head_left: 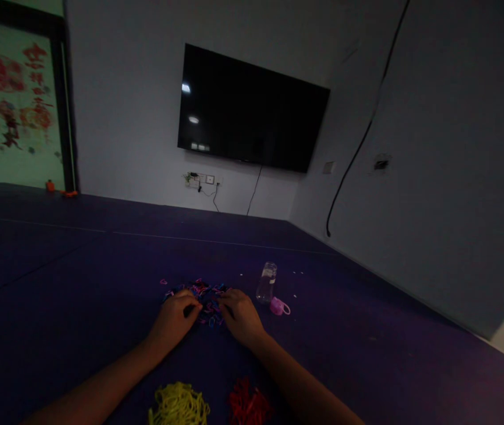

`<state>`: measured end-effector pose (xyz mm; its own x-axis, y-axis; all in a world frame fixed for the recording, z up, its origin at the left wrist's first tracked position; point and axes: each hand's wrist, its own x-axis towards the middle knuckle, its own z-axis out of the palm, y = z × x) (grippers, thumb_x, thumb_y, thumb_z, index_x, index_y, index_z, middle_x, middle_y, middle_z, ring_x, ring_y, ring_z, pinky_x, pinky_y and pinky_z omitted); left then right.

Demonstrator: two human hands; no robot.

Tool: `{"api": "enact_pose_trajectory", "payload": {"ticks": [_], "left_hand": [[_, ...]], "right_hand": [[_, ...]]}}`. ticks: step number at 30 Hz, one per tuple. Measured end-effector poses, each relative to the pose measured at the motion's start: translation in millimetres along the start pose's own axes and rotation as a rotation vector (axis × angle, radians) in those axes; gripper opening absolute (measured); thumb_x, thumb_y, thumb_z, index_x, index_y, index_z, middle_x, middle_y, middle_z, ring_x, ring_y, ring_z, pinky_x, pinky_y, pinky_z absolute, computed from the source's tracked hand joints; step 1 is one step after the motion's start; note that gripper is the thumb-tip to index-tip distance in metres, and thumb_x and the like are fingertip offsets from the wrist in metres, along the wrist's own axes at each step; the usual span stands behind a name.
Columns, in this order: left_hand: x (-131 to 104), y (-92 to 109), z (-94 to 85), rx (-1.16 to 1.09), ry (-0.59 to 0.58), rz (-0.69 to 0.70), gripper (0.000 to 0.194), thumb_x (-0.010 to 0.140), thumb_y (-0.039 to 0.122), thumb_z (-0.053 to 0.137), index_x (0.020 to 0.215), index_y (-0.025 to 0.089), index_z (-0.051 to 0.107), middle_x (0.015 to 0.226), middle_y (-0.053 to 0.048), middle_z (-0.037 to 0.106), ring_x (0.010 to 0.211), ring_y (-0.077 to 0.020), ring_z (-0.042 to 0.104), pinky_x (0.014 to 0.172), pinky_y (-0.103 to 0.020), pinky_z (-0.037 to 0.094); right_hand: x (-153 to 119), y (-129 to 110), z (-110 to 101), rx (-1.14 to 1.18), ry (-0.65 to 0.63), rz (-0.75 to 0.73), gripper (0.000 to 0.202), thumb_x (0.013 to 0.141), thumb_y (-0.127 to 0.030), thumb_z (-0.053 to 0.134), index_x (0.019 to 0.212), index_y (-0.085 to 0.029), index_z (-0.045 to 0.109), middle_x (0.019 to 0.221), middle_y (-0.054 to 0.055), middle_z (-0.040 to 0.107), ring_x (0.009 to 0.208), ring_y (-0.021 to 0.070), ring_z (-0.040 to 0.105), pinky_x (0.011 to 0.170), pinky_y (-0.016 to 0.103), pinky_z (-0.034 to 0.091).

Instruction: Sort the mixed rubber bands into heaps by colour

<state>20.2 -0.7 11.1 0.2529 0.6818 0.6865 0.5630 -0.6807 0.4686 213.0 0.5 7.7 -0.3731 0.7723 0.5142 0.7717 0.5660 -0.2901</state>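
Two bare hands work at a messy pile of little coloured loops [210, 304] on a big purple surface [101, 283]. The pile has blue, pink, red and dark bits, and it sits in the middle, between the two hands and a little past them. The left hand [176, 313] is at the left side of the pile, with its thumb and finger bent round so the tips come close. The right hand [241, 316] is at the right side, and its thumb and finger point in toward the pile too. It is dark and the tips are very small, so I cannot tell if either grip is pinched tight, or if it has a loop in it. One pink loop [163, 281] lies by itself, just left of the pile. Nearer, between the arms, there is a heap of yellow strings [178, 406] on the left and a heap of red strings [248, 404] on the right. Just right of the right hand is a clear bottle [266, 284], with a pink lid [278, 306] right by its bottom end. Far away, a big black TV [252, 109] hangs on the grey wall [123, 106].
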Motion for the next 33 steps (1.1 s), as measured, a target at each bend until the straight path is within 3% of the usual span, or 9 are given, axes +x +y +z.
{"api": "enact_pose_trajectory", "payload": {"ticks": [11,19,27,33], "left_hand": [[-2.1,-3.4,1.4,-0.033,-0.011,-0.005,0.011,0.072,0.012,0.057,0.069,0.019,0.065,0.069,-0.001,0.067,0.065,-0.0162,0.063,0.061,-0.026,0.048],[-3.2,-8.1,6.5,-0.072,0.005,-0.063,0.023,0.074,0.014,0.055,0.095,0.02,0.064,0.071,0.0,0.068,0.063,-0.0161,0.064,0.063,-0.027,0.051],[-3.3,-8.4,6.4,-0.045,0.0,-0.02,0.018,0.073,0.013,0.056,0.086,0.02,0.066,0.08,-0.003,0.07,0.072,-0.0182,0.065,0.07,-0.031,0.053],[-2.0,-6.3,5.7,-0.037,-0.021,-0.01,0.018,0.074,0.011,0.054,0.084,0.02,0.066,0.08,-0.003,0.069,0.073,-0.0181,0.065,0.072,-0.032,0.053]], "right_hand": [[-0.6,1.2,2.1,-0.041,-0.082,-0.005,0.026,0.089,-0.026,0.045,0.106,-0.025,0.064,0.113,0.005,0.062,0.11,0.0208,0.05,0.094,0.037,0.038],[-1.4,5.1,7.0,-0.042,-0.091,-0.057,0.027,0.089,-0.022,0.043,0.108,-0.024,0.062,0.117,0.006,0.06,0.116,0.0213,0.046,0.096,0.039,0.037],[-1.6,8.7,8.8,-0.053,-0.086,-0.041,0.023,0.087,-0.019,0.046,0.102,-0.022,0.063,0.112,0.008,0.06,0.109,0.0218,0.051,0.093,0.037,0.039],[-1.3,3.6,2.9,-0.028,-0.085,-0.079,0.029,0.089,-0.018,0.041,0.112,-0.019,0.059,0.118,0.009,0.058,0.112,0.0214,0.049,0.094,0.037,0.039]]}}
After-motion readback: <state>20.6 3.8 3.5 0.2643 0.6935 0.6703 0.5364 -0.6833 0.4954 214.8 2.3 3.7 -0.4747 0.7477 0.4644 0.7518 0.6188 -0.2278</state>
